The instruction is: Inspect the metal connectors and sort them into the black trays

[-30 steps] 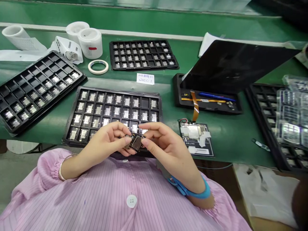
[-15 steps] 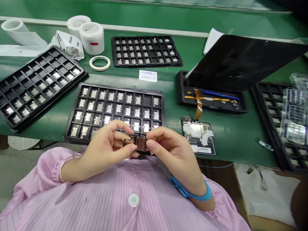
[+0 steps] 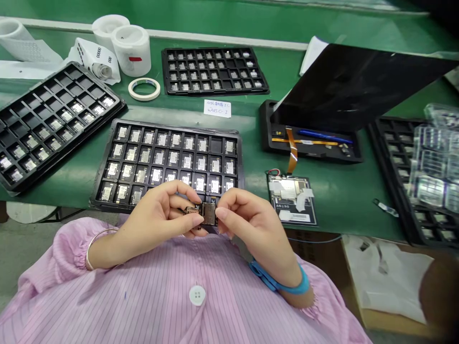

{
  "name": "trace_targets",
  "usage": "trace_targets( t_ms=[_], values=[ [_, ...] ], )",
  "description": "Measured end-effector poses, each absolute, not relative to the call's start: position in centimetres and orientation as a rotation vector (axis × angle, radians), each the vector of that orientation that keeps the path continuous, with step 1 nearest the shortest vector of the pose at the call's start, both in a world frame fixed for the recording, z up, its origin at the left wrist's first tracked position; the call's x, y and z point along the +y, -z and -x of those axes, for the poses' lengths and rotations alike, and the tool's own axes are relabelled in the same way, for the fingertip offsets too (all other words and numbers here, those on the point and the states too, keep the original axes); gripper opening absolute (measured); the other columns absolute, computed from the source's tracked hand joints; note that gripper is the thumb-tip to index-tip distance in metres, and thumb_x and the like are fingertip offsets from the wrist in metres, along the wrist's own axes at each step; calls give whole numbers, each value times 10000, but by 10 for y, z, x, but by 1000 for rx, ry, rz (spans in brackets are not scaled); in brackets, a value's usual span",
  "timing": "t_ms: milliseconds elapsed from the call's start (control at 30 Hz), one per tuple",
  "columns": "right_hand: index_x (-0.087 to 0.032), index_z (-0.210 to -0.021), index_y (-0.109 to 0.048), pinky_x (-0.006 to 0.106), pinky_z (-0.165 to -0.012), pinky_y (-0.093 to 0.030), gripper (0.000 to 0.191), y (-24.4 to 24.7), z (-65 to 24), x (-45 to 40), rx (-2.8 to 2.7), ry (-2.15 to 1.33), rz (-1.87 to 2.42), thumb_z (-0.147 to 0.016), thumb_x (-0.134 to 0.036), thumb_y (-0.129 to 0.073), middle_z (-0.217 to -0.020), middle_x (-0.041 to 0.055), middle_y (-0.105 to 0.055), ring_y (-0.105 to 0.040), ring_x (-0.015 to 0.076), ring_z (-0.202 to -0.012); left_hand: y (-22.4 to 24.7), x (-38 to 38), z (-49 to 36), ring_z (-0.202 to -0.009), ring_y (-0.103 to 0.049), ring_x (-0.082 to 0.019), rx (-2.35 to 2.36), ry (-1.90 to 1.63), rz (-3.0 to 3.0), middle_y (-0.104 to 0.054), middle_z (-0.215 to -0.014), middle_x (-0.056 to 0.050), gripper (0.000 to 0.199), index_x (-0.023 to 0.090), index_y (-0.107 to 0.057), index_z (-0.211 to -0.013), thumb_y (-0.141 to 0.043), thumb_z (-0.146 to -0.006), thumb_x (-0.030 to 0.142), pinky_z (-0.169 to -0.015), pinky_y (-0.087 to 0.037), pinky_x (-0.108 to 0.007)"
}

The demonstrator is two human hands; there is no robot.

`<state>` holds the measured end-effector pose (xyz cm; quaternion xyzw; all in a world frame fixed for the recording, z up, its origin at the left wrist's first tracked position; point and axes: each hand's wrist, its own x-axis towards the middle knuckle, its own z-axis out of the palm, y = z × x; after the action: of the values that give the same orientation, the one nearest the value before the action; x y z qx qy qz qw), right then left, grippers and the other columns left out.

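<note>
Two small circuit boards with metal card slots are between my hands, close to my chest at the near edge of the black tray (image 3: 237, 160). My left hand (image 3: 167, 215) is closed, its thumb and fingers gripping the left circuit board (image 3: 192, 210). Thumb and forefinger of my right hand (image 3: 247, 220) pinch the edge of the right circuit board (image 3: 209, 213). I cannot tell whether the two boards are joined. Rows of similar boards fill most pockets of the tray behind my hands; my fingers cover its near right part.
Further trays stand at left (image 3: 39, 119), back (image 3: 215, 71) and right (image 3: 390, 143). A tablet screen (image 3: 366, 86) leans open over a black box (image 3: 267, 138), cabled to a mainboard (image 3: 292, 210). Film rolls (image 3: 132, 50), a tape ring (image 3: 144, 89) and a paper label (image 3: 217, 108) lie behind.
The whole view has shifted slightly, so the bench items appear a little further left and higher. Both hands keep their hold on the boards, with the boards tilted slightly differently.
</note>
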<state>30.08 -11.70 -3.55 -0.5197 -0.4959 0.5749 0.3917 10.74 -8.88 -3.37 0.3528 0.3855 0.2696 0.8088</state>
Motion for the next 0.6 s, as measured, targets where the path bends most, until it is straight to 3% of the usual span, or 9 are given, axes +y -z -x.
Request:
trace_targets(
  t_ms=[333,600],
  values=[
    [-219,-632,-494,224,-429,-320,201,37,-300,-117,-1345,-1341,1387,-812,-244,-580,-559,-53,-464,-403,83,-473,39,-87,-107,-717,-759,-172,797,-528,-707,-725,-757,-8,270,161,-551,-976,-776,-827,172,-604,-605,-170],
    [-216,-643,-493,219,-418,-304,192,40,-300,-115,-1377,-1303,1402,-812,-244,-581,-557,-54,-462,-384,82,-469,38,-86,-101,-824,-763,-183,787,-537,-732,-757,-845,-49,146,157,-574,-1025,-661,-915,200,-674,-630,-209]
  ],
)
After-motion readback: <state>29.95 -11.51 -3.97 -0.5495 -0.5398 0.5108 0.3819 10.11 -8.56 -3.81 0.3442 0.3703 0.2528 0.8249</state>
